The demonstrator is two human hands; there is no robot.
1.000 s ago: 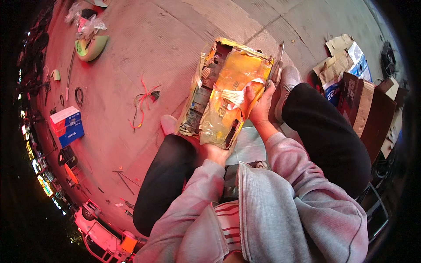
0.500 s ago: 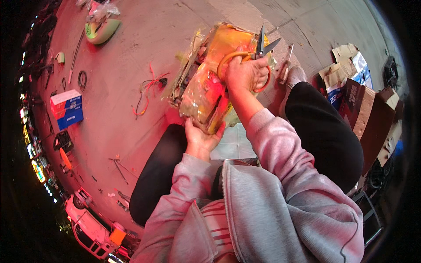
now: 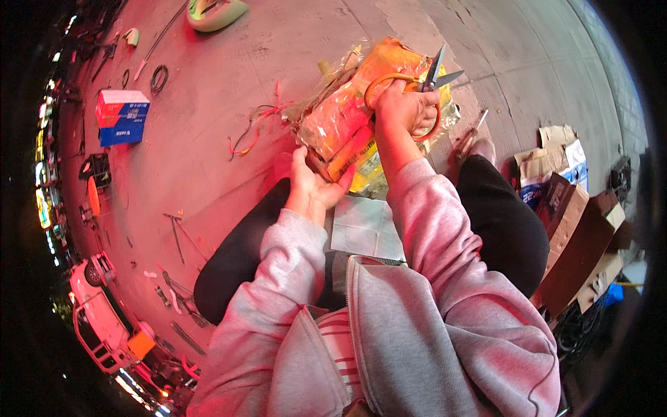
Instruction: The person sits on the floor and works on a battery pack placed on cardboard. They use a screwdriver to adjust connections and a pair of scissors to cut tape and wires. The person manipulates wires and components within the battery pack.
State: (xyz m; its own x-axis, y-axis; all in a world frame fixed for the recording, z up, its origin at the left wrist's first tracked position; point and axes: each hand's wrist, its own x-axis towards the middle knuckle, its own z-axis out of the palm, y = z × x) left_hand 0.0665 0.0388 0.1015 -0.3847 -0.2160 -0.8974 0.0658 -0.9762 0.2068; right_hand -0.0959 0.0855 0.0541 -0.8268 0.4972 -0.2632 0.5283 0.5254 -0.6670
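A bulky yellow-orange package wrapped in clear film and tape is in front of my knees, tilted, with a printed yellow side facing me. My left hand grips its near left corner, thumb on top and fingers underneath. Around the orange handles of a pair of scissors my right hand is closed, over the right part of the package. The dark blades stand apart and point away from me, beyond the fingers. Crinkled film sticks out along the package's edges.
Red wires lie left of the package, and a blue and red box stands farther left. A screwdriver-like tool is by my right shoe. Torn cardboard is heaped at right. A pale sheet lies between my legs.
The view has swung, so the floor items appear shifted. The package has tilted, showing more of its printed yellow side. Both hands keep their holds, and the blades remain apart.
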